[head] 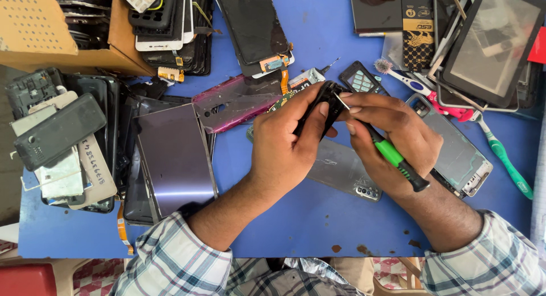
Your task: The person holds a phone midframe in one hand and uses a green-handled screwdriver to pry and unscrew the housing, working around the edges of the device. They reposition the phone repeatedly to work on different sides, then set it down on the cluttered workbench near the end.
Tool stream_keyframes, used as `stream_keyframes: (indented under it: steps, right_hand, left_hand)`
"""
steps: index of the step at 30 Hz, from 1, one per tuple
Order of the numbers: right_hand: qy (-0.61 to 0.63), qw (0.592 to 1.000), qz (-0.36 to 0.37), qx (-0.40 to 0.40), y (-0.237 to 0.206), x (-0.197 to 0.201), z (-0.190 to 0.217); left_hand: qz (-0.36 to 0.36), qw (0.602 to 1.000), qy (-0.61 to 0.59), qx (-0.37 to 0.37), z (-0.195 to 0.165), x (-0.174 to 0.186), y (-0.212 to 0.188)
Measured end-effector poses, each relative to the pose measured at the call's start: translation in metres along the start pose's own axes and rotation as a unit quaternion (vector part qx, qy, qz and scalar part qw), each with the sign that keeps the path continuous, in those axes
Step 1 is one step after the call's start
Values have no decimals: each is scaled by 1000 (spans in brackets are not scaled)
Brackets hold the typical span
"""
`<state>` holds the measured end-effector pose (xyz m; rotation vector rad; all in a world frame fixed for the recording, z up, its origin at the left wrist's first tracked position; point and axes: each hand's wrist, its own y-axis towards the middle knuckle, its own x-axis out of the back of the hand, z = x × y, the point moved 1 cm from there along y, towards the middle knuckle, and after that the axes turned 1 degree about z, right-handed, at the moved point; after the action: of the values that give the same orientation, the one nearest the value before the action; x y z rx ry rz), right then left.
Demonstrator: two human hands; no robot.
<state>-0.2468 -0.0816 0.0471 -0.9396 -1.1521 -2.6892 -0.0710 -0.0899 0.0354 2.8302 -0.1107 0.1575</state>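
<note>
The left hand (284, 145) is closed around a small black phone body (323, 102), thumb pressed on its face, holding it tilted above the blue table (318, 227). The right hand (392, 136) grips a screwdriver with a green and black handle (398, 162), its fingers pinched near the tip, which meets the upper edge of the phone body. Directly under the phone body lies a silver phone back cover (341, 171), flat on the table. Left of the phone body lies a magenta back cover (233, 102), and further left a dark glossy screen panel (173, 156) beside a heap of old handsets (60, 134). Just right of the phone body sits a small keypad phone (361, 79), and beyond it a green toothbrush (503, 156) and a tablet frame (492, 42). Above and left of the phone body a cardboard box (74, 34) holds stacked screens. Both sleeves are plaid
</note>
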Motion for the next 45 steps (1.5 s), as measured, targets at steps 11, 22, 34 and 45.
stream_keyframes:
  steps: [11,22,34,45]
  right_hand:
    - [-3,1000,-6,-5,-4,-3,0]
    - [12,1000,-20,-9,-5,-3,0]
    - [8,1000,-13,-14,-3,-5,-2]
    - [-21,1000,-19,-5,-6,-7,-2]
  left_hand:
    - [-7,1000,-10,-5,0,2,0]
    - [0,1000,-3,-14,1,1,-1]
    - [-5,1000,18,-23,6,0,-1]
    - [-5,1000,10,-8,7,-2,-1]
